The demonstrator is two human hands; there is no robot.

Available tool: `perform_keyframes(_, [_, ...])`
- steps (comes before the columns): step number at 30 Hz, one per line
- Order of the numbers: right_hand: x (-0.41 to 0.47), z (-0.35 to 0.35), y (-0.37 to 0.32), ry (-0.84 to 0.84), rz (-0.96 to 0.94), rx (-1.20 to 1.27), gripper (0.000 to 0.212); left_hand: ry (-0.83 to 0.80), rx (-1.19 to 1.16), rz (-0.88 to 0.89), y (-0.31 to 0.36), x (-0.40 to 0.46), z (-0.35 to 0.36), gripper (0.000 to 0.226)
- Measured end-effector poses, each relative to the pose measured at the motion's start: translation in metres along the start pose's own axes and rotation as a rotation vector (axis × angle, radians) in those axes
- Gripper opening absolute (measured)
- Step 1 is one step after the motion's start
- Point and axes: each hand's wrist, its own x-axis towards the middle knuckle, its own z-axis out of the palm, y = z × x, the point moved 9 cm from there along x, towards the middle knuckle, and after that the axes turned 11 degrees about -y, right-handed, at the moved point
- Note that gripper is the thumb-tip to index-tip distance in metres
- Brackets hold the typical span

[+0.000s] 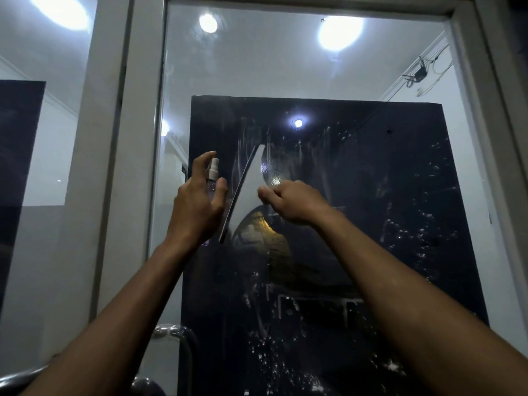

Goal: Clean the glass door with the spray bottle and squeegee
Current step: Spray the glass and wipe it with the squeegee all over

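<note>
Glass door (357, 81): one pane in a pale frame (137, 138), wet with streaks and droplets over its middle and lower part, directly ahead of both sets of fingertips.

Squeegee (244, 190): one, white-bodied with a dark blade edge, tilted steeply, its blade running from above the right hand's fingers down to a point below the left thumb. It appears to lie against the pane. Right hand (288, 202) grips it, fingers curled on the body; the handle itself is hidden under them.

Spray bottle (213, 174): one, small and clear with a white nozzle, held upright in the left hand (197, 207). Thumb and fingers wrap its body; the forefinger is raised above and behind the nozzle, apart from the others. The bottle sits just left of the blade, near it but not seen touching.

Door handle (183, 347): one metal bar, low, well below both wrists.

Ceiling lights or their reflections: five bright spots counted, all above the fingertips. One dark panel (400, 224) shows behind the pane.

Risks, as judged:
- The blade is tilted; uneven pressure from the right fingers would likely leave streaks or skipped bands.
- The two hands work close together; a stroke leftward could knock the bottle.
- Wet fingers may slip on the small bottle and drop it.
- Spraying now would wet the strip already wiped beside the blade.
- Runs low on the pane may dry before the blade reaches them.
</note>
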Motion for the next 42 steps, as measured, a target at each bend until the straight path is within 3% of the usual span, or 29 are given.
perform_keyframes(4, [0.008,0.001,0.018,-0.187,0.038,-0.052,0.061,-0.017,-0.021,-0.005,-0.004,-0.004,0.005,0.049])
perform_keyframes(11, [-0.028,-0.006,0.104,-0.338,0.174,-0.021,0.072,-0.028,-0.061,-0.026,-0.011,-0.012,0.024,0.048])
perform_keyframes(19, [-0.087,-0.034,0.186,-0.345,0.356,-0.125,0.085,-0.039,-0.101,-0.004,0.001,-0.015,0.043,0.047])
perform_keyframes(22, [-0.104,-0.045,0.198,-0.321,0.381,-0.143,0.077,-0.053,-0.107,-0.015,0.004,-0.017,0.046,0.047])
perform_keyframes(24, [-0.112,-0.057,0.198,-0.249,0.369,-0.131,0.059,-0.054,-0.106,-0.017,0.005,-0.018,0.044,0.047])
perform_keyframes(26, [-0.114,-0.069,0.192,-0.124,0.334,-0.035,0.051,-0.046,-0.100,-0.007,0.007,-0.018,0.041,0.047])
perform_keyframes(29, [-0.104,-0.075,0.170,0.024,0.250,0.115,0.066,-0.034,-0.101,-0.001,0.006,-0.016,0.035,0.046])
perform_keyframes(32, [-0.083,-0.067,0.134,0.121,0.202,0.288,0.057,-0.026,-0.086,-0.011,0.004,-0.014,0.030,0.045])
perform_keyframes(42, [0.006,-0.015,0.025,0.179,0.214,1.109,0.038,-0.010,-0.044,-0.018,0.000,-0.004,0.008,0.048])
